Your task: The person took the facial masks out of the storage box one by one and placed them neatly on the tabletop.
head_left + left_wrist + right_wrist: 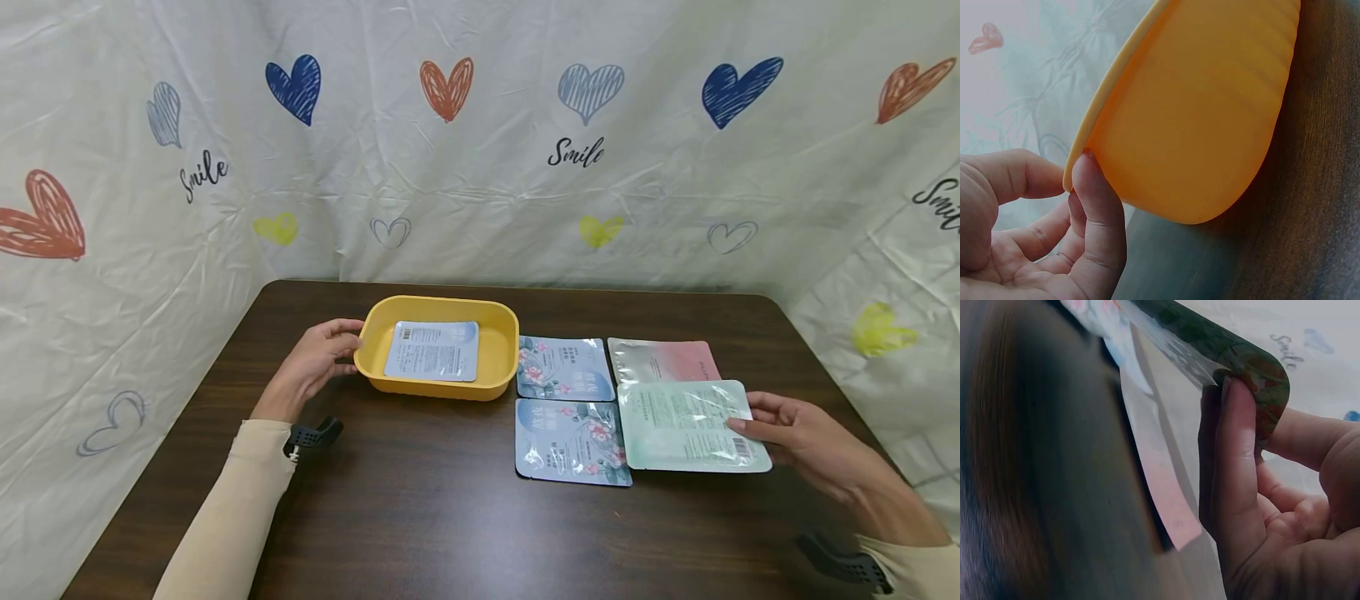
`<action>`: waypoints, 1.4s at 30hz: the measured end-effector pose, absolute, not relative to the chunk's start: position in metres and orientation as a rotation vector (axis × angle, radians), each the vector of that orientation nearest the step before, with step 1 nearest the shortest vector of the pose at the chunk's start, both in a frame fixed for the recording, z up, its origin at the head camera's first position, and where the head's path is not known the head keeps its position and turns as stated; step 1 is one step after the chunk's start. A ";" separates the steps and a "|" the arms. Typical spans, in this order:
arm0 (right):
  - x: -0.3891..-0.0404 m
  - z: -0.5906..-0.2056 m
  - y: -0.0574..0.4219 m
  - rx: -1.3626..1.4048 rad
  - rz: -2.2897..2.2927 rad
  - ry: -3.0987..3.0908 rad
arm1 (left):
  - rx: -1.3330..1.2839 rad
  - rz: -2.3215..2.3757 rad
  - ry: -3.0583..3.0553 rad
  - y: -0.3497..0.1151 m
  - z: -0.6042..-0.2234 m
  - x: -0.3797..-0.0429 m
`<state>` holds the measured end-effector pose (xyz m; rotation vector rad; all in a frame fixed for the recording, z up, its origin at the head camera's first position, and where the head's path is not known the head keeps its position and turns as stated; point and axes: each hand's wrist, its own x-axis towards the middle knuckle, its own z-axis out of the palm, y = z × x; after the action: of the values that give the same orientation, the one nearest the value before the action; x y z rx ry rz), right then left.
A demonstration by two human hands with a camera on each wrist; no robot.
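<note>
My left hand point(318, 357) pinches the left rim of a yellow plastic basin point(431, 387); the left wrist view shows thumb and fingers on its lip point(1094, 112). Inside the basin lies a pale blue sheet-mask packet point(432, 352), printed text up. My right hand point(798, 433) pinches the right edge of a mint-green sheet-mask packet point(686, 425), thumb on top. It is lifted at the held side in the right wrist view and overlaps a pink and silver packet point(667, 360) lying on the table.
Two blue floral packets point(566, 368) point(573, 442) lie one in front of the other, right of the basin. The dark wooden table point(420, 500) extends toward me. Behind it hangs a white sheet point(480, 208) printed with hearts.
</note>
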<state>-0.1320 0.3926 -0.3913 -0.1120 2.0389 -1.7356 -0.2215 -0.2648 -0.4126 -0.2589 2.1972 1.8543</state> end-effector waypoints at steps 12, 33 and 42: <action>-0.133 -0.399 0.401 -0.016 -1.439 2.235 | -0.235 1.867 2.190 -0.264 -0.408 -0.221; -0.134 -0.365 0.386 -0.133 -0.941 2.634 | -0.252 1.853 2.207 -0.263 -0.411 -0.224; -0.154 -0.355 0.352 -0.168 -1.270 2.561 | -0.269 1.841 2.208 -0.264 -0.414 -0.223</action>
<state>-0.1536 0.3519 -0.3551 -0.1676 2.5611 -1.2695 -0.2232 -0.2637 -0.4142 -0.2686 2.2076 1.8410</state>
